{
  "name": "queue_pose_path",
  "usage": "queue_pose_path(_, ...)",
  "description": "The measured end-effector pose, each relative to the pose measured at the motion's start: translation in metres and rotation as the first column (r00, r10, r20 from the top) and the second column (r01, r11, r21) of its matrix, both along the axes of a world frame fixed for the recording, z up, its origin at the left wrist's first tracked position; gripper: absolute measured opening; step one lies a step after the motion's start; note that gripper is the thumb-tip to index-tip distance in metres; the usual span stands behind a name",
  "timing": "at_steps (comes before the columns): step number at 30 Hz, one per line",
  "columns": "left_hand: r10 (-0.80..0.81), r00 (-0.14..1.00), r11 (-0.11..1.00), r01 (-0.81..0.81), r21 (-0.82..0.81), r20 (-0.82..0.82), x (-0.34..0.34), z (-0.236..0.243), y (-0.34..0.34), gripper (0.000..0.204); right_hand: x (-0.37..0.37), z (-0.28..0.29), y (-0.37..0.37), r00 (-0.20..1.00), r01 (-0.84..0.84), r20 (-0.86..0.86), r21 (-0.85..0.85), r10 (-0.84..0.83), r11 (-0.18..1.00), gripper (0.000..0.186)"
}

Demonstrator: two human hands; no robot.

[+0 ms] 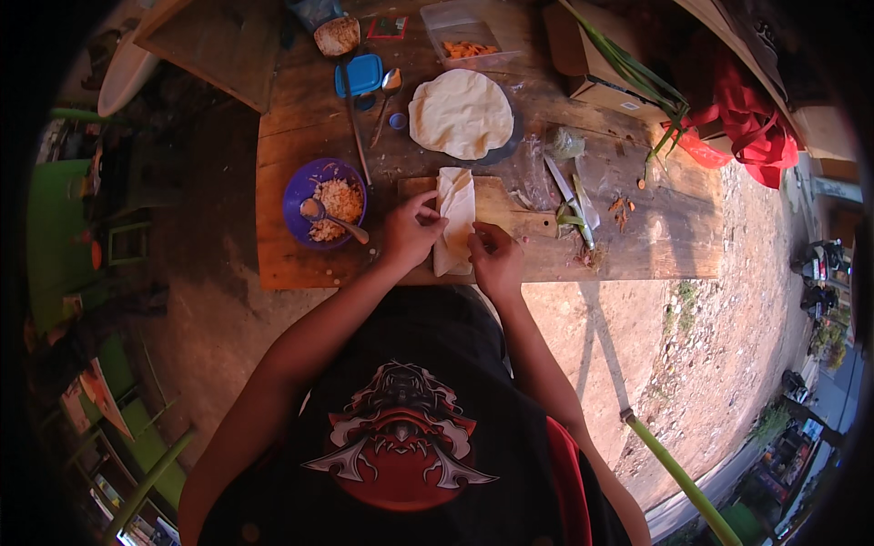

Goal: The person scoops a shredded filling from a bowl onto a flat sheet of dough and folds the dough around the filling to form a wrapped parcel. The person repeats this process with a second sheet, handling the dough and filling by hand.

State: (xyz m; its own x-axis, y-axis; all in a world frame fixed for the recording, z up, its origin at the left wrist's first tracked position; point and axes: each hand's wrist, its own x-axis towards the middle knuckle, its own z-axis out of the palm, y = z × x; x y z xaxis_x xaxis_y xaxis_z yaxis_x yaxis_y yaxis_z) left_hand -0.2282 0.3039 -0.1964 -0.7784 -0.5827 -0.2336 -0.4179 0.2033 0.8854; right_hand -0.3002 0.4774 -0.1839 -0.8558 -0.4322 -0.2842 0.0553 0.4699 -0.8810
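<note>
A pale, thin dough wrapper [455,214], folded into a long upright strip, lies on a wooden cutting board [501,197] near the table's front edge. My left hand [412,232] is closed at the strip's left edge, thumb and fingertips curled against it. On the opposite edge, lower down, my right hand [498,259] pinches the dough with bent fingers. Any filling inside the fold is hidden. Just beyond the board, a stack of round wrappers [461,114] rests on a dark plate. Left of my left hand stands a purple bowl [293,221] of shredded filling, with a spoon [341,223] in it.
Right of the board lie a knife [560,182], plastic wrap and vegetable scraps [622,211]. A clear container [496,56] of orange pieces, a blue lid [360,75], a spoon [391,84] and a long-handled turner [353,118] lie farther back. A cardboard box [596,91] and red bag [751,123] stand back right.
</note>
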Motion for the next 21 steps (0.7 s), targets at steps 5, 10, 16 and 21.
queue_pose_path(5,0.017,1.0,0.999,-0.017,0.048,-0.013,-0.004,0.011,0.007,0.054,-0.004,0.008,0.013,0.929,-0.042,-0.355,0.185,0.107,0.982,0.038)
queue_pose_path(10,0.016,0.997,0.978,0.0,0.207,-0.076,-0.014,0.011,0.011,0.051,0.005,0.029,-0.01,0.799,-0.025,-0.574,0.265,0.178,0.964,0.034)
queue_pose_path(16,0.013,0.991,0.951,0.027,0.308,-0.13,-0.02,0.008,0.011,0.047,-0.002,0.011,-0.018,0.872,-0.004,-0.473,0.248,0.125,0.969,0.025)
queue_pose_path(21,0.121,0.992,0.921,-0.102,0.377,-0.026,-0.017,0.006,0.009,0.044,-0.003,0.003,-0.017,0.912,-0.046,-0.393,0.187,0.117,0.981,0.02)
